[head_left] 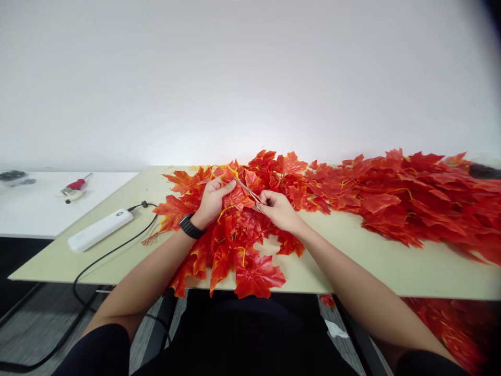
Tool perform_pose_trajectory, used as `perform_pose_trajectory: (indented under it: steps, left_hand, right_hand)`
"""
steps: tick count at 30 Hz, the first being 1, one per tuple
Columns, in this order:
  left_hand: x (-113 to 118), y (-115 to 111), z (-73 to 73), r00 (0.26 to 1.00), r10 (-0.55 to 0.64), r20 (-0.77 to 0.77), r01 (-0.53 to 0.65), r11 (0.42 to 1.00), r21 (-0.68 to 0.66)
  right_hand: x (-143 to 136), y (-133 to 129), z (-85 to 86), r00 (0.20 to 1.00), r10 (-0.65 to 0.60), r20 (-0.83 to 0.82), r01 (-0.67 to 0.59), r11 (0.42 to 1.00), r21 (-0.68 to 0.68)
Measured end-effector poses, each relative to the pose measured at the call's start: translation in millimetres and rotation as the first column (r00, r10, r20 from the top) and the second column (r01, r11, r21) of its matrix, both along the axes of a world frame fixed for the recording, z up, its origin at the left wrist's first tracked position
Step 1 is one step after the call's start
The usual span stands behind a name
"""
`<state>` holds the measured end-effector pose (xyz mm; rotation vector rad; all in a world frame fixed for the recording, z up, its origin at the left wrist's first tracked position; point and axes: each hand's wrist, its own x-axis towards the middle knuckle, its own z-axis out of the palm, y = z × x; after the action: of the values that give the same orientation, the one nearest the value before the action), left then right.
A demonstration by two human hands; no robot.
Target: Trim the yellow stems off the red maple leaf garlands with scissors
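Red and orange artificial maple leaves (pixel 260 274) lie heaped on the pale table in front of me. My left hand (pixel 214 198), below which a black watch sits on the wrist, pinches part of the leaf bunch between thumb and fingers. My right hand (pixel 278 209) is closed on the handles of small scissors (pixel 249 190). Their blades point up and left, with the tips close to my left thumb. Whether the blades touch a stem is too small to tell.
A white power bank (pixel 100 230) with a black cable (pixel 111 252) lies on the table (pixel 43 265) at left. A red-handled tool (pixel 76 184) is on the white table beyond. More leaves (pixel 407 198) spread right, and some (pixel 450 324) are below the table.
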<state>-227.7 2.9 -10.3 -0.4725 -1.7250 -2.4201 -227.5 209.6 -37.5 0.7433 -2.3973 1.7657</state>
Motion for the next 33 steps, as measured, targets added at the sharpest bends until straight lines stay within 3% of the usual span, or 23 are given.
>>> perform_pose_trajectory:
  steps: [14, 24, 33]
  left_hand:
    - [-1.8, 8.6, -11.3, 0.994, 0.088, -0.057, -0.085, 0.995, 0.05]
    - [0.2, 8.9, -12.6, 0.983, 0.136, -0.125, -0.134, 0.991, 0.024]
    - [-4.4, 7.9, -11.4, 0.957, 0.231, -0.173, -0.246, 0.967, -0.067]
  right_hand:
    - [4.2, -10.1, -8.2, 0.997, -0.058, -0.047, 0.059, 0.998, 0.017]
    - [7.1, -12.0, -8.8, 0.999, -0.043, -0.01, 0.043, 0.999, 0.007]
    - [6.2, -14.2, -11.9, 1.0, -0.018, -0.013, 0.018, 0.999, -0.042]
